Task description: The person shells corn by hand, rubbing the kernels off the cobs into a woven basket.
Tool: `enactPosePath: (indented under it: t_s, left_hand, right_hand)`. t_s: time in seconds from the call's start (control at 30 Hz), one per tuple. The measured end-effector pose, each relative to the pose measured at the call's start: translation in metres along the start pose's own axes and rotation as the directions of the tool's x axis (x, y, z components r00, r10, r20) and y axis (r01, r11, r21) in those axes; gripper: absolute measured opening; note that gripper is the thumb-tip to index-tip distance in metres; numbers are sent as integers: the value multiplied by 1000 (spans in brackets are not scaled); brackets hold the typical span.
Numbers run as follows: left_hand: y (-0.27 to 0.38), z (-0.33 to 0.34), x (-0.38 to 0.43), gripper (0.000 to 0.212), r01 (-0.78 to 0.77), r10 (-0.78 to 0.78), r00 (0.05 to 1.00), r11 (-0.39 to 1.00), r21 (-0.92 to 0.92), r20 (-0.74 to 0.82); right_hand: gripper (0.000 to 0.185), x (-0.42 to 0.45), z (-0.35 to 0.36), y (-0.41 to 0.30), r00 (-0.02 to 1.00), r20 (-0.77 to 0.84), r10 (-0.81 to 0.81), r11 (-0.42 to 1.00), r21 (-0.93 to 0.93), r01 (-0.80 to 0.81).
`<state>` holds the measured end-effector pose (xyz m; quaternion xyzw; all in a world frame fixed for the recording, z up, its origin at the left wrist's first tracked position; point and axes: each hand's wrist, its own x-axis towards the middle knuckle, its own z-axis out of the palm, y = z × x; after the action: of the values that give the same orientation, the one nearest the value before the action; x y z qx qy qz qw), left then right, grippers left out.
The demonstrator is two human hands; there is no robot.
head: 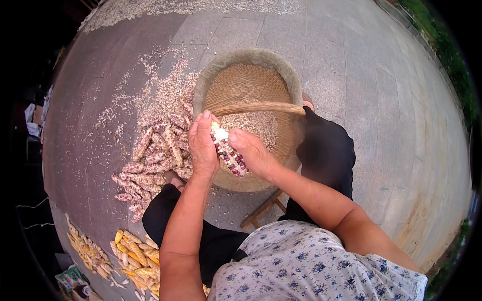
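Observation:
Between my two hands is a corn cob (230, 154) with purple, red and white kernels, part of it stripped to pale core. My left hand (204, 145) grips its upper end. The thumb and palm of my right hand (254, 152) press on its side. Below the cob stands a round woven basket (246, 81) with a thick greyish rim, set between my knees. Loose kernels (250, 122) lie on the basket's woven bottom. A curved wooden handle (260, 107) spans the basket just beyond my fingers.
Left of the basket lies a heap of speckled cobs (154, 161), with scattered kernels (162, 90) around it on the paving (327, 67). Yellow cobs (137, 256) are piled at lower left. A wooden stool (261, 210) shows beneath me. More kernels (188, 7) cover the far ground.

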<state>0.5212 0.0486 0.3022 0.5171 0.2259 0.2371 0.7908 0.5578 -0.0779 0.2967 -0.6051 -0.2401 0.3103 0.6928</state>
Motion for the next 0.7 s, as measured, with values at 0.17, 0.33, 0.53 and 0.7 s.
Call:
enactPosePath:
  t_s: [0.17, 0.33, 0.53, 0.7]
  left_hand:
    - [-6, 4, -4, 22, 18, -18, 999, 1000, 12, -51]
    - [-3, 7, -4, 17, 70, -68, 990, 997, 11, -126]
    - [-7, 4, 0, 17, 54, -34, 993, 982, 182, -114]
    - [-8, 11, -1, 18, 80, -75, 991, 996, 39, -112]
  right_hand:
    - [33, -2, 6, 13, 994, -100, -39, 996, -86, 30]
    - [29, 4, 7, 25, 983, -176, 57, 994, 100, -40]
    - [26, 1, 6, 7, 991, -75, -111, 981, -165, 98]
    - [26, 3, 5, 22, 976, -202, 78, 997, 24, -75]
